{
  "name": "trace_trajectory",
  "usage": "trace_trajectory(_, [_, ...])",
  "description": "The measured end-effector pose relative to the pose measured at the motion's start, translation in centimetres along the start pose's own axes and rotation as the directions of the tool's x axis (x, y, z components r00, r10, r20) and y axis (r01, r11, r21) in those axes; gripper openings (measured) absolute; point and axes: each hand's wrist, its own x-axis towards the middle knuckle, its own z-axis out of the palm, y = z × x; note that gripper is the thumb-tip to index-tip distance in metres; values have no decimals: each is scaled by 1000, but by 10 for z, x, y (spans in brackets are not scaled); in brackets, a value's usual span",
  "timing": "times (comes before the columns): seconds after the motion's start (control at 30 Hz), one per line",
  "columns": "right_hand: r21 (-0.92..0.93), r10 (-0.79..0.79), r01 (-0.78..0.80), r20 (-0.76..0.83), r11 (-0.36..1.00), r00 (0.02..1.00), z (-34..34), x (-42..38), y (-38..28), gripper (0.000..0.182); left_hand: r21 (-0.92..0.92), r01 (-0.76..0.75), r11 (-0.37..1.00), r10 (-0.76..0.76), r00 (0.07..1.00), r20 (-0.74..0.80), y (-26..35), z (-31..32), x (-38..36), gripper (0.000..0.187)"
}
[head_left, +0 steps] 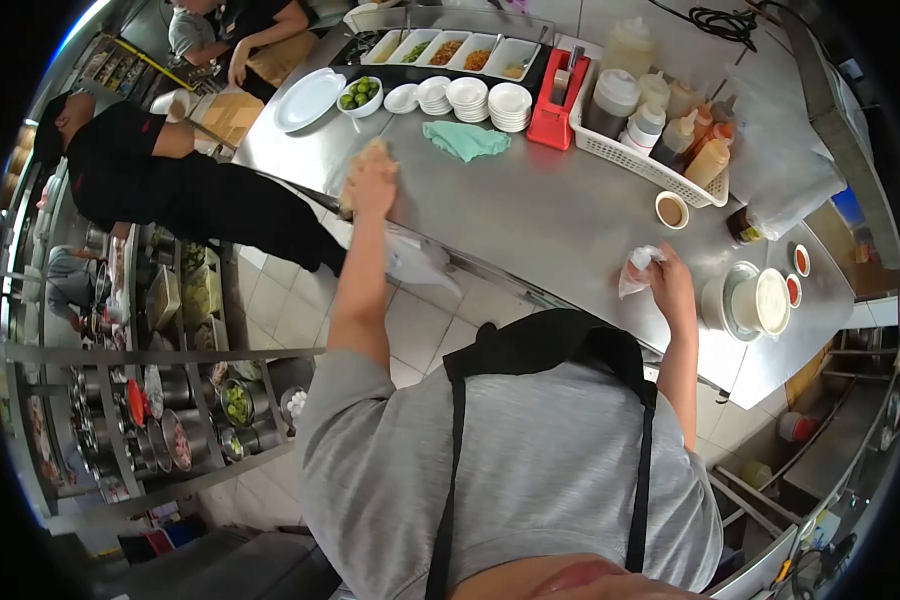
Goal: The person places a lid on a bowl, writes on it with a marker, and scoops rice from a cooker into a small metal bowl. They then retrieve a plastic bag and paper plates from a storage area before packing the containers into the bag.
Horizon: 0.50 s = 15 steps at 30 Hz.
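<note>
My left hand (pixel 372 187) presses a yellowish cloth (pixel 375 156) on the steel counter (pixel 530 215), near its front edge. Further right, my right hand (pixel 674 278) grips the twisted top of a small clear plastic bag (pixel 634 273) with something pale inside. A cup of brown sauce (pixel 672 210) stands just behind that bag. Right of my right hand are a white tub (pixel 762 302) and a bowl (pixel 728 305). A green cloth (pixel 467 140) lies crumpled at the back, below stacks of small white dishes (pixel 510 104).
White basket (pixel 660 176) of sauce bottles at the back right, beside a red holder (pixel 552 110). Green limes in a bowl (pixel 360 96) and a white plate (pixel 310 100) at the back left. A person in black (pixel 170 170) stands left of the counter; others work beyond.
</note>
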Motion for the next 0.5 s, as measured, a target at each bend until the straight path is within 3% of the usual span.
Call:
trace_trajectory(0.03, [-8,10,-10,-13,1000,1000,-5,-4,-2,7,-29,113,993,-109,987,118,-11,-17,11,46])
trace_trajectory(0.1, [-90,-88,81,-74,993,993,-18,-14,-5,16,-307,383,871,-318,917,241,-26,-35,27,35])
trace_trajectory(0.13, [-93,-46,38,-91,995,995,-27,-19,1,19,-398,279,874,-285,957,47,-40,-9,38,31])
trace_trajectory(0.17, [37,122,-119,-105,992,987,-38,-26,3,16,-465,163,870,-257,955,-148,-46,18,46,28])
trace_trajectory(0.23, [259,231,-161,-270,952,935,-58,-43,12,17,-468,69,881,-188,958,-214,-12,13,56,28])
trace_trajectory(0.3, [286,246,-130,-420,949,873,-91,-60,8,18,-435,-148,888,-58,904,-424,37,12,55,25])
trace_trajectory(0.33, [104,250,-229,-499,968,830,-113,-70,3,17,-428,-74,901,-50,961,-272,62,6,51,37])
trace_trajectory(0.37, [-78,241,-347,-576,935,781,-136,-80,4,17,-463,-115,879,-4,969,-247,88,7,46,37])
trace_trajectory(0.43, [-28,203,-338,-753,941,627,-172,-101,41,18,-218,89,972,-108,991,-78,133,15,41,56])
trace_trajectory(0.5, [-38,105,-260,-851,965,514,-185,-97,17,21,-49,123,991,-125,991,-44,144,28,38,65])
